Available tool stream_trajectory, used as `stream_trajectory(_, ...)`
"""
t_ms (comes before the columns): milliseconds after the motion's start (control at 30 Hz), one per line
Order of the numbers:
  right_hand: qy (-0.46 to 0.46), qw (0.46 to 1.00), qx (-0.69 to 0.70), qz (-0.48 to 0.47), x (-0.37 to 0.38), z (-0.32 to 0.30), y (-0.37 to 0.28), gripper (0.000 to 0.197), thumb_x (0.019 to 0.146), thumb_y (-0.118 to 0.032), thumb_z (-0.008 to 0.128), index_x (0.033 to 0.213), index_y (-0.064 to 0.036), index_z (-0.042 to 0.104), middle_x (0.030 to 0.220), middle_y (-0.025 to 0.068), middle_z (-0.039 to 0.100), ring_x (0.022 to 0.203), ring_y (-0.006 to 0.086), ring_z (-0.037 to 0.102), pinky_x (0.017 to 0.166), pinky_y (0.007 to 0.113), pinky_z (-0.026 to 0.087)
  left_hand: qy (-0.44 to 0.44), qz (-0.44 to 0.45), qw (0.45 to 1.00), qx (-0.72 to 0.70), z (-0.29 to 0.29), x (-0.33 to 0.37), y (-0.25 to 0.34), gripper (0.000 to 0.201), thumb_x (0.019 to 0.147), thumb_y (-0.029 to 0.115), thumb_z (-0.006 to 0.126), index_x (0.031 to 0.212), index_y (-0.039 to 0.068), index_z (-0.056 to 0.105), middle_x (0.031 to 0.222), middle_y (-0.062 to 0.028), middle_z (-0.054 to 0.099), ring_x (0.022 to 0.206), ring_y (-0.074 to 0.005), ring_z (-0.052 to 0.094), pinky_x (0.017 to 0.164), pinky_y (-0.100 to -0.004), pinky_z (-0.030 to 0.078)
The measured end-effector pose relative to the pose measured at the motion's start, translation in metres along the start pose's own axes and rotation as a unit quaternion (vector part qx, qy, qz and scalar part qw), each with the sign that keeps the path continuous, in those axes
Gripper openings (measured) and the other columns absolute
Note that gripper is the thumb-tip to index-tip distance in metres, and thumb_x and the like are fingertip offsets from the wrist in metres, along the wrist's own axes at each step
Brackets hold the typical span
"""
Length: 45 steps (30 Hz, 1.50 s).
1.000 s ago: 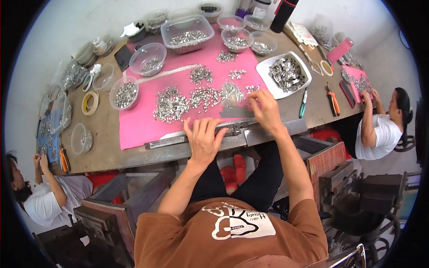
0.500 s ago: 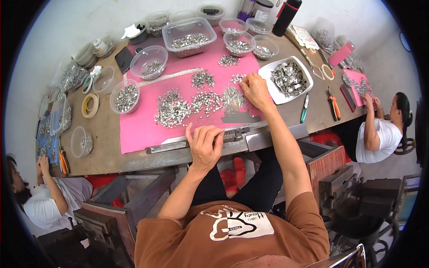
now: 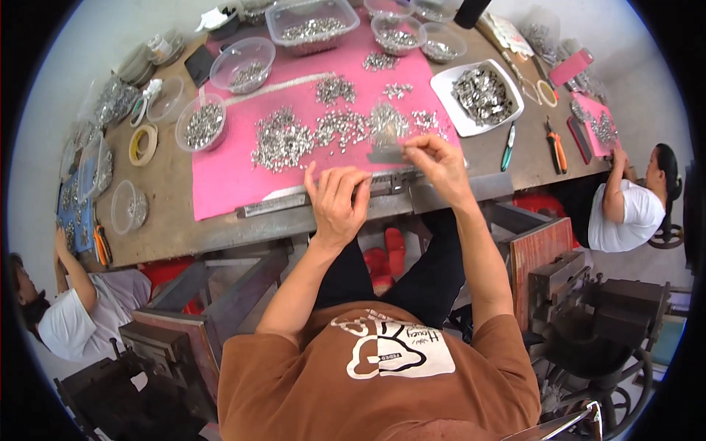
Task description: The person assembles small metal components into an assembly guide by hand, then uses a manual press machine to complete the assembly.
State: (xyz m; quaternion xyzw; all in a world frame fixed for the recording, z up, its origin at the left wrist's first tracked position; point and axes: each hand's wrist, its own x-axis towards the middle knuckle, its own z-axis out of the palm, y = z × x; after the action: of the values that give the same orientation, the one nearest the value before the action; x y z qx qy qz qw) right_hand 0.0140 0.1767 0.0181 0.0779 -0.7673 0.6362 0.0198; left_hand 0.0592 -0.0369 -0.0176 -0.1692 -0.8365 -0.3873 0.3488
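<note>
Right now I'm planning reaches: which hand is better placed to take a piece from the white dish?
Right, I'd judge: the right hand is nearer the white dish, though it may hold something small. The left hand is farther away, at the metal bar.

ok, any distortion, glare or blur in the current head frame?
Head view: strong fisheye bend, workbench curving toward the rim, corners black; head view: bright glints on the heaped metal pieces; head view: detail at the right hand's fingertips too small and soft to tell what's pinched, if anything.
</note>
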Motion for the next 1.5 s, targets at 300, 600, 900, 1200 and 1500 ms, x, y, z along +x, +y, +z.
stream_trajectory(300,0.005,0.973,-0.178,-0.145,-0.036,0.033,0.009,0.011,0.083,0.001,0.074,0.093,-0.0021,0.071,0.098,0.0088,0.072,0.096,0.0272,0.066,0.087,0.038,0.05,-0.003,0.004,1.0,0.005,0.001,-0.004,-0.002,0.016,0.086,0.01,0.075,0.1,0.012,0.069,0.097,-0.0007,0.067,0.094,-0.0212,0.064,0.113,-0.0545,0.03)
stream_trajectory(600,0.003,0.997,-0.049,-0.056,-0.036,0.031,0.013,0.016,0.085,0.001,0.073,0.1,-0.0018,0.073,0.099,0.0094,0.072,0.096,0.0243,0.068,0.089,0.033,0.051,-0.008,-0.001,1.0,0.001,-0.003,-0.004,-0.001,0.013,0.088,0.009,0.075,0.099,0.012,0.07,0.096,-0.0011,0.069,0.094,-0.0205,0.064,0.116,-0.0521,0.027)
stream_trajectory(900,0.049,0.981,-0.137,-0.126,-0.039,0.037,0.014,0.01,0.086,-0.002,0.072,0.097,-0.0021,0.072,0.097,0.0087,0.072,0.092,0.0244,0.066,0.085,0.034,0.049,-0.179,-0.119,0.962,0.171,-0.07,-0.016,-0.037,0.061,0.106,0.04,0.052,0.151,0.001,0.046,0.162,-0.0172,0.04,0.153,-0.0381,0.029,0.121,-0.0652,0.004)
stream_trajectory(1200,0.041,0.98,-0.144,-0.132,-0.039,0.038,0.014,0.01,0.088,-0.002,0.071,0.098,-0.001,0.071,0.097,0.009,0.072,0.092,0.0241,0.066,0.086,0.034,0.049,-0.307,-0.1,0.938,0.125,-0.064,0.0,-0.019,0.082,0.103,0.058,0.046,0.148,-0.009,0.043,0.159,-0.026,0.039,0.151,-0.038,0.033,0.121,-0.0672,0.003)
stream_trajectory(1500,0.044,0.98,-0.146,-0.13,-0.038,0.039,0.012,0.009,0.088,-0.002,0.071,0.097,-0.0013,0.071,0.095,0.0096,0.071,0.091,0.0249,0.066,0.085,0.035,0.049,-0.137,-0.065,0.988,0.04,-0.08,0.017,-0.042,0.032,0.097,0.033,0.067,0.116,0.008,0.073,0.117,-0.0103,0.071,0.115,-0.0275,0.063,0.112,-0.0553,0.027)
